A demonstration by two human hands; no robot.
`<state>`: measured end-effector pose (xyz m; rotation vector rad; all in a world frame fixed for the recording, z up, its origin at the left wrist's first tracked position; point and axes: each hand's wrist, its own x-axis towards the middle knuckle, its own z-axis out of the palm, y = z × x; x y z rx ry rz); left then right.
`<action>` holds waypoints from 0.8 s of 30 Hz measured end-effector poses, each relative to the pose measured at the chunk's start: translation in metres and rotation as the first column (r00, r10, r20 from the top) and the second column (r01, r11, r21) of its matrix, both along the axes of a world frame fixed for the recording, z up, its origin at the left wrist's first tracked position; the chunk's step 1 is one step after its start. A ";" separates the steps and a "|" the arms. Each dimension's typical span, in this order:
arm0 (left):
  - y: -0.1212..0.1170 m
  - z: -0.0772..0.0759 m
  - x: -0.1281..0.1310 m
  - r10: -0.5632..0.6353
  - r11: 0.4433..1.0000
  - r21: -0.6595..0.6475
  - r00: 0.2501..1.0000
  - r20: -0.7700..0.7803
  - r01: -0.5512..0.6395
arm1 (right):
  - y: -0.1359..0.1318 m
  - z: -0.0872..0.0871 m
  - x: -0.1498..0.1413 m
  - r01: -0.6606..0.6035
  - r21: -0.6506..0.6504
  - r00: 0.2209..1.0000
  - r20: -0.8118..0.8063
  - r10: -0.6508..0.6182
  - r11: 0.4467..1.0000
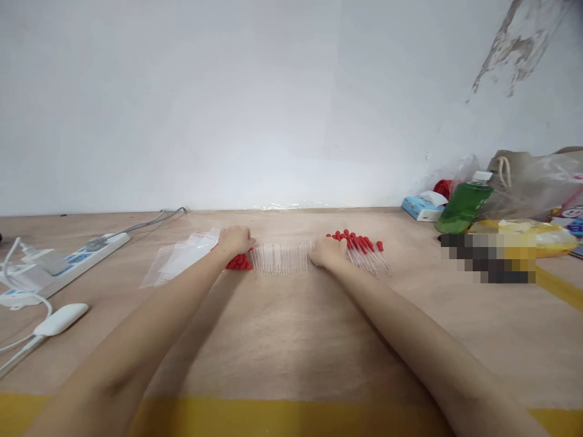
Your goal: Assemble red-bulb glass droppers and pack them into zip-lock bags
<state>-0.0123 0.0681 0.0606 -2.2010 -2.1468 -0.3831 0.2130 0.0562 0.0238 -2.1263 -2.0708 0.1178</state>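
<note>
My left hand (235,240) is over a small pile of red rubber bulbs (239,262), its fingers curled down among them; what lies between the fingertips is hidden. Beside it, thin clear dropper tubes (280,259) lie side by side in a row. At the right end of that row rests my right hand (328,250), fingers bent and closed, their grip too small to make out. Just right of it, several droppers with red bulbs (359,241) on their far ends lie fanned out, partly covered by the hand.
Clear plastic bags (182,258) lie left of the bulbs. A white power strip (68,267) with cables and a white device (64,318) are farther left. At right stand a tissue pack (421,207), a green bottle (464,203) and a yellow package (546,240). A wall closes the back.
</note>
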 end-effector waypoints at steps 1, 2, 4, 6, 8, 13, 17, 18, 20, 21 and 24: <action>0.007 0.001 0.000 0.038 0.998 -0.039 0.999 -0.025 -0.039 | 0.002 0.000 -0.002 0.008 -0.024 1.000 -0.004 -0.008 1.000; 0.012 0.000 0.000 0.074 0.994 -0.073 0.996 -0.051 -0.078 | 0.004 0.001 -0.004 0.012 -0.038 1.000 -0.007 -0.012 0.999; 0.018 -0.003 0.005 0.131 0.985 -0.105 0.988 -0.084 -0.139 | 0.006 0.001 -0.008 0.012 -0.050 1.000 -0.011 -0.013 0.999; 0.020 -0.007 0.010 0.173 0.978 -0.101 0.981 -0.085 -0.182 | 0.007 0.002 -0.010 0.012 -0.058 1.000 -0.017 -0.013 0.998; 0.021 -0.008 0.013 0.205 0.975 -0.071 0.976 -0.070 -0.210 | 0.005 0.005 -0.007 0.008 -0.058 1.000 -0.025 -0.009 0.998; 0.007 0.001 0.023 0.119 0.983 0.143 0.992 -0.031 -0.113 | -0.017 0.017 0.022 -0.014 0.056 0.998 -0.057 0.017 0.998; -0.033 -0.006 0.038 -0.145 0.942 0.302 0.989 -0.030 0.147 | -0.044 0.012 0.058 -0.214 0.393 0.914 -0.242 0.326 0.894; -0.045 -0.012 0.042 -0.211 0.928 0.310 0.977 -0.025 0.208 | -0.052 0.008 0.064 -0.275 0.453 0.874 -0.251 0.417 0.848; -0.070 -0.027 0.050 -0.452 0.842 0.345 0.891 0.034 0.414 | -0.066 0.000 0.071 -0.373 0.537 0.812 -0.205 0.546 0.757; -0.080 -0.035 0.053 -0.552 0.789 0.373 0.830 0.082 0.488 | -0.073 -0.005 0.072 -0.405 0.565 0.796 -0.169 0.581 0.719; -0.102 -0.054 0.059 -0.640 0.750 0.402 0.728 0.245 0.525 | -0.088 -0.020 0.068 -0.461 0.608 0.762 -0.103 0.640 0.647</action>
